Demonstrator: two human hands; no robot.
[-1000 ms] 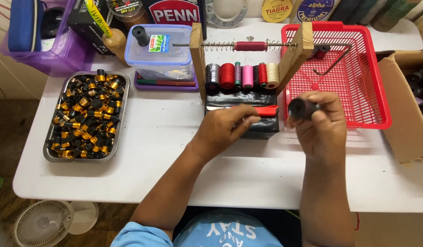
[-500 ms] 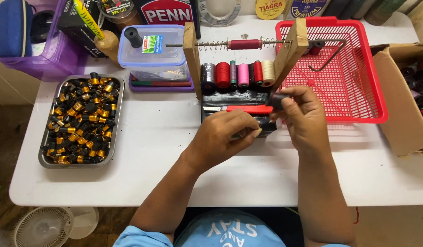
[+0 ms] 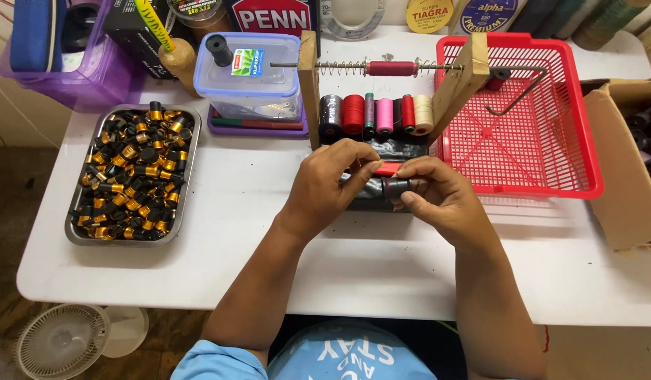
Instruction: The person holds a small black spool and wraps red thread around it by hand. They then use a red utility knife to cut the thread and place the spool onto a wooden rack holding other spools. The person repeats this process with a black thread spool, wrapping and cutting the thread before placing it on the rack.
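Both hands have drawn together; right hand (image 3: 438, 197) fingers pinch the black cylinder (image 3: 398, 187), left hand (image 3: 332, 183) fingers touching.

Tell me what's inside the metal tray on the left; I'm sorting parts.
The metal tray holds a heap of small black and gold cylindrical pieces, piled on one another. They cover nearly the whole tray floor, so whatever lies beneath the top layer cannot be seen.
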